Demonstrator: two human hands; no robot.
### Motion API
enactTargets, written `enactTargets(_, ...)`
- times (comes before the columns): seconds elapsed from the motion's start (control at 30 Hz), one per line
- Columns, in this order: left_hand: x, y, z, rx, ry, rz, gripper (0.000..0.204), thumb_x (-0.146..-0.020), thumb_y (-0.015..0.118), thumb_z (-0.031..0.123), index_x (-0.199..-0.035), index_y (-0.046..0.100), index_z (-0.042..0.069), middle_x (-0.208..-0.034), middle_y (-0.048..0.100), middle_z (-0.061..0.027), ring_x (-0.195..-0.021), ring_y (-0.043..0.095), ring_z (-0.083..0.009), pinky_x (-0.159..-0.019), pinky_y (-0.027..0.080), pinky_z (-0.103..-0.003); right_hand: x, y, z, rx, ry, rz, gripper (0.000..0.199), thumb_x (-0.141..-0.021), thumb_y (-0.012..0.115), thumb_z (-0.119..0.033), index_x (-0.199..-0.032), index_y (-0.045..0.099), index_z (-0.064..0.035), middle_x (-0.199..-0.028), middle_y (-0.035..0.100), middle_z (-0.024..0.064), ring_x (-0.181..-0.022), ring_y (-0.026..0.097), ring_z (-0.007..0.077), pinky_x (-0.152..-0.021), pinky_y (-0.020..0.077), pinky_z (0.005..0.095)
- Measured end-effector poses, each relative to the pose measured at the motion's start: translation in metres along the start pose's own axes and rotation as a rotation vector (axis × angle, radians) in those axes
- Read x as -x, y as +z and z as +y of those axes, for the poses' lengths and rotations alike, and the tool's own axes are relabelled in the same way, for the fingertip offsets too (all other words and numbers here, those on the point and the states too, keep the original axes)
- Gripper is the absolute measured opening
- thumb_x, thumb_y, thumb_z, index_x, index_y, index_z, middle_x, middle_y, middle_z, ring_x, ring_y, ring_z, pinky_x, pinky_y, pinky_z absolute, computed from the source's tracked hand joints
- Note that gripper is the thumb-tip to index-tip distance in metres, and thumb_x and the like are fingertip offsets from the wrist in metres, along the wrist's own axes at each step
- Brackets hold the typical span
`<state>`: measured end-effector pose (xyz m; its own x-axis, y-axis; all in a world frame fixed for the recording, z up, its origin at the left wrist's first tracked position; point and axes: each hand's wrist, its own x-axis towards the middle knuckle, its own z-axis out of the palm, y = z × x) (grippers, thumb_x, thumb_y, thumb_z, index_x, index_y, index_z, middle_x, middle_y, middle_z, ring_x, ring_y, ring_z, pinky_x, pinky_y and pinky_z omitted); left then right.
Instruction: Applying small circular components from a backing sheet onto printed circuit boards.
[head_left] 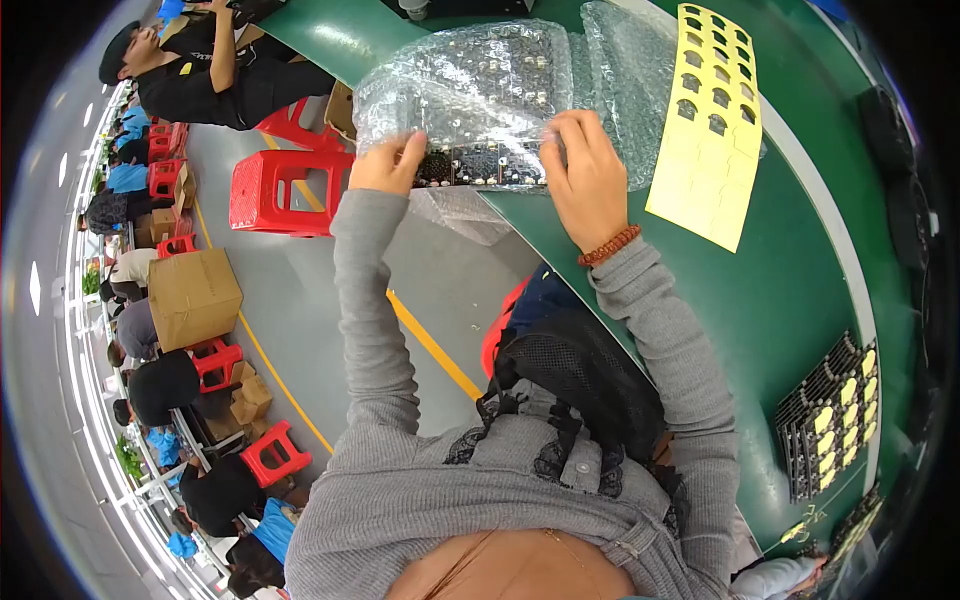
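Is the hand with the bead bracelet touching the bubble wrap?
Touching. The head view shows the right hand, the one with the bead bracelet, gripping the bubble wrap, its fingers pressed onto the wrap's lower edge over the dark circuit board.

Bright, even light, with heavy fisheye warping at the rim.

You've got plenty of light here, flat and overhead-looking, so your hands and sleeves throw hardly any shadow on the green counter (800, 290). Watch the bubble wrap (500, 85): it catches white glare all over and hides a lot of what's under it. There's a blown-out strip of bright lights curving down the far left edge too. The centre is pretty sharp, but straight lines like the counter edge and the yellow floor line (430, 340) bend hard, and everything near the black corners gets squashed, dim and a bit soft.
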<state>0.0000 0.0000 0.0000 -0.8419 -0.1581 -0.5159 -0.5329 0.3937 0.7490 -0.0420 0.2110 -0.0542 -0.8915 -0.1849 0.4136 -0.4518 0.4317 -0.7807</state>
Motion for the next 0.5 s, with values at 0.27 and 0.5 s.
enactTargets(0.27,0.003,0.009,-0.034,-0.675,0.379,0.383,0.059,-0.085,0.049,0.044,-0.119,0.044,-0.004,-0.091,0.060,-0.0191,-0.090,0.056,-0.0256,-0.080,0.041,-0.029,-0.003,0.006,-0.003,0.008,-0.045,0.028,0.012,-0.081,0.049,-0.010,-0.087,0.052,-0.0002,-0.091,0.052,0.0104,-0.080,0.054,0.0300,-0.068,0.0437,0.0357)
enactTargets(0.5,0.008,0.014,-0.018,-0.325,0.124,0.294,0.060,-0.081,0.056,0.041,-0.113,0.045,-0.008,-0.093,0.058,-0.0188,-0.086,0.055,-0.0269,-0.078,0.041,-0.028,-0.004,0.013,-0.005,0.012,-0.042,0.086,0.011,-0.082,0.049,-0.011,-0.086,0.053,-0.0011,-0.090,0.053,0.0098,-0.075,0.055,0.0302,-0.065,0.0446,0.0366)
